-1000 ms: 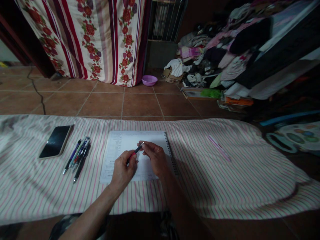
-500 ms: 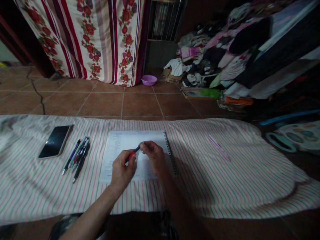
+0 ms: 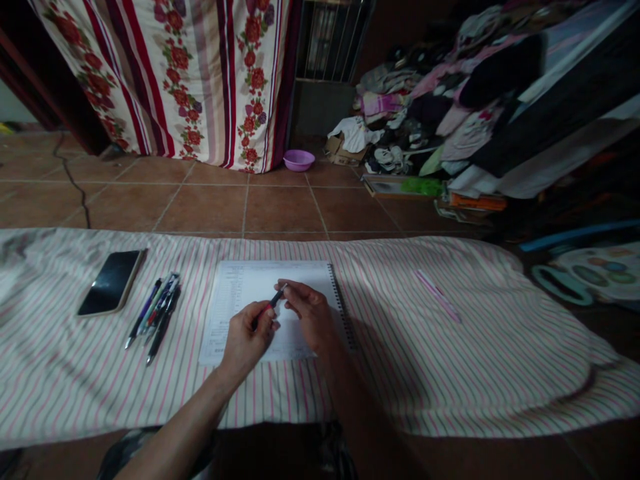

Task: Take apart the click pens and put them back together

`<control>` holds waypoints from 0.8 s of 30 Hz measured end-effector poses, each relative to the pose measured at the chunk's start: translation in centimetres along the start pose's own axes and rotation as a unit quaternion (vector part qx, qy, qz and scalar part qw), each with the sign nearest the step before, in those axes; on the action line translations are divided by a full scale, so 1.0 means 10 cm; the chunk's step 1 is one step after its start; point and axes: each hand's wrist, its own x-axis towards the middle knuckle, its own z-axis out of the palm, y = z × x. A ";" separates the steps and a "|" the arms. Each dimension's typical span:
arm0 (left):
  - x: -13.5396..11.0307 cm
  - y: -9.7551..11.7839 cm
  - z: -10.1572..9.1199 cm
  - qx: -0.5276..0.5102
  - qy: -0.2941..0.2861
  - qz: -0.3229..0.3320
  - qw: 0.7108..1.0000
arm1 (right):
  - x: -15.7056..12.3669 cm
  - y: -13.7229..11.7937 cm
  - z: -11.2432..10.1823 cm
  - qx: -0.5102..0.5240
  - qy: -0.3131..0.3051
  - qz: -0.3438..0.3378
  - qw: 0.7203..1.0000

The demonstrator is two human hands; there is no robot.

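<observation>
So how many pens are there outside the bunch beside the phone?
2. A red-and-black pen is in the left hand, partly covered; a pink pen lies on the striped cloth, to the right of the notebook. Another could be hidden from view.

The left forearm [image 3: 185, 420] and right forearm [image 3: 357, 407] slant forward, converging. The left hand [image 3: 248, 339] curls in a grip; the right hand [image 3: 313, 319], slightly farther forward, bends inward in a pinch, near the left.
</observation>
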 end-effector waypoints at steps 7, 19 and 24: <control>0.00 0.07 -0.03 0.095 0.035 0.027 0.995 | 0.01 -0.03 0.01 -0.015 0.026 -0.019 0.999; 0.01 0.12 -0.03 0.121 0.062 0.034 0.990 | -0.01 -0.05 0.03 -0.032 0.032 -0.035 0.998; 0.02 0.09 -0.02 0.081 0.046 0.007 0.996 | -0.03 -0.05 0.02 0.004 0.018 -0.013 1.000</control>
